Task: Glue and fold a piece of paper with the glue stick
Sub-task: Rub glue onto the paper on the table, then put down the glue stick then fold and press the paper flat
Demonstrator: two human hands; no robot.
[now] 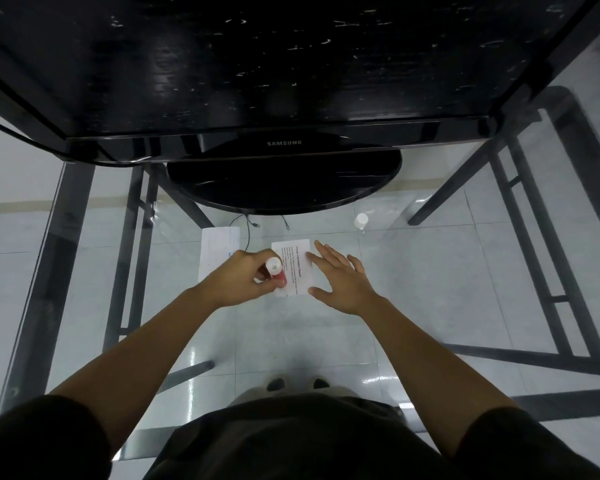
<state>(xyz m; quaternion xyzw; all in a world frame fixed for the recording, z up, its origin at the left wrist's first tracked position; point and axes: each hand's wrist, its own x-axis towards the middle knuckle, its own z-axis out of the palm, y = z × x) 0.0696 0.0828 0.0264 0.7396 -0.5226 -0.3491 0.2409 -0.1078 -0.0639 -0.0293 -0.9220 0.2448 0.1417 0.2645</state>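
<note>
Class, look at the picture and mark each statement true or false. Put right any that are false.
1. The left hand holds the glue stick. True.
2. The right hand is curled into a fist. False: its fingers lie spread, flat on the printed paper.
3. The white cap sits on the glue stick. False: it stands apart on the glass table, beyond the right hand.
4. A black monitor stands beyond the printed paper. True.
</note>
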